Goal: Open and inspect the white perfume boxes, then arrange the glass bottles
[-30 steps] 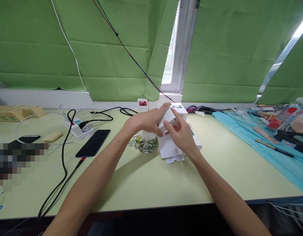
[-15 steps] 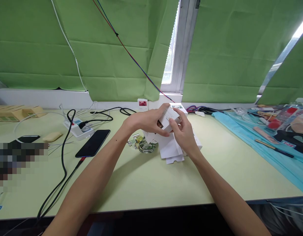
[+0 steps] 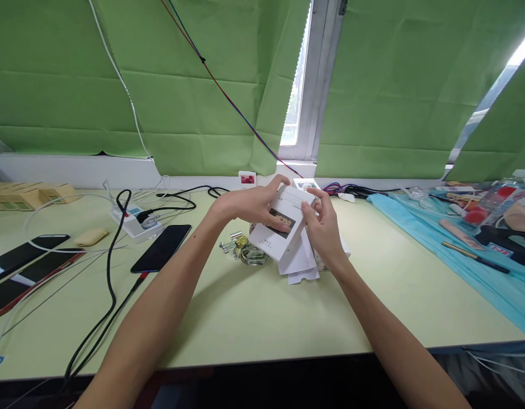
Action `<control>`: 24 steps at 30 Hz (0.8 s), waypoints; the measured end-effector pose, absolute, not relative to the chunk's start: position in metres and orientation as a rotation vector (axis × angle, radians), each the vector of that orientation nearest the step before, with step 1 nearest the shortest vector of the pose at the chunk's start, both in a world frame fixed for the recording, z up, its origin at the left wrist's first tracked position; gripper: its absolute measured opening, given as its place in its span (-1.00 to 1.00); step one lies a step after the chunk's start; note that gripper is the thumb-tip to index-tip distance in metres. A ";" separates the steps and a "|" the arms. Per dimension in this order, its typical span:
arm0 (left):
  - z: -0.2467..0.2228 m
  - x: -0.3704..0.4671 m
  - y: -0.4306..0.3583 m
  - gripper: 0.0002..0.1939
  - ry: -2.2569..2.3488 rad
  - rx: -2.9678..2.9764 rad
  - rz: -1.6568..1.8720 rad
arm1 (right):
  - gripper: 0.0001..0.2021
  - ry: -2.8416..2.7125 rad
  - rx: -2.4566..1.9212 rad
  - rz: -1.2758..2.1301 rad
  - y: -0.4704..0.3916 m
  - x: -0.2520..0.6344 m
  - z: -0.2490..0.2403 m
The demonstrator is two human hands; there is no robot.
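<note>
Above the table I hold a small white box [image 3: 271,241] with a dark picture and small print on its front. It is tilted toward me. My left hand [image 3: 260,205] grips its upper left side, the thumb lying across the picture. At the right edge, my right hand [image 3: 321,224] pinches the box between thumb and fingers. Beneath it, white paper pieces [image 3: 300,258], one with a notched edge, lie by another white box that is mostly hidden. Left of these sits a clear glass ashtray-like dish [image 3: 253,255] beside shiny gold and clear clips [image 3: 234,243].
A phone [image 3: 161,248] with a black cable lies left, near a white power strip [image 3: 137,221]. Further left are more dark phones [image 3: 28,278]. Small picture boxes [image 3: 247,179] stand at the back. On the right, a blue cloth [image 3: 454,250] carries a pen [image 3: 475,257] and a bottle.
The white box has turned in my hands, so its broad picture face now shows. My left thumb has shifted onto that face. The paper pieces stay in place.
</note>
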State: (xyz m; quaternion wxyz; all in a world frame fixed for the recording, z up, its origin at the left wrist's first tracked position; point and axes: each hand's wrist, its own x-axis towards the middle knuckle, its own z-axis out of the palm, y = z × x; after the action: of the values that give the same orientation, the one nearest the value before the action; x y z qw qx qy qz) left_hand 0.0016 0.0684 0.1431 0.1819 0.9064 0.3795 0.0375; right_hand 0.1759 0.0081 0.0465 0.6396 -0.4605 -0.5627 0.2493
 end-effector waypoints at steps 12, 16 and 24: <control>0.141 -0.001 0.073 -0.06 0.957 2.341 0.092 | -0.59 -1.226 -1.010 0.596 0.010 0.176 0.046; 0.141 -0.001 0.073 -0.11 0.943 2.373 0.096 | -0.60 -1.235 -1.005 0.594 0.010 0.176 0.046; 0.140 -0.001 0.075 -0.11 0.931 2.438 0.091 | -0.58 -1.274 -1.024 0.579 0.012 0.177 0.045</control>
State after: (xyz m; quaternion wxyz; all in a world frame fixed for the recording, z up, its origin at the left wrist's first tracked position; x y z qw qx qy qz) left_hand -0.0011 0.0754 0.1398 0.2619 0.9010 0.3441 0.0337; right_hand 0.1772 0.0123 0.0447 0.6470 -0.4503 -0.5601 0.2547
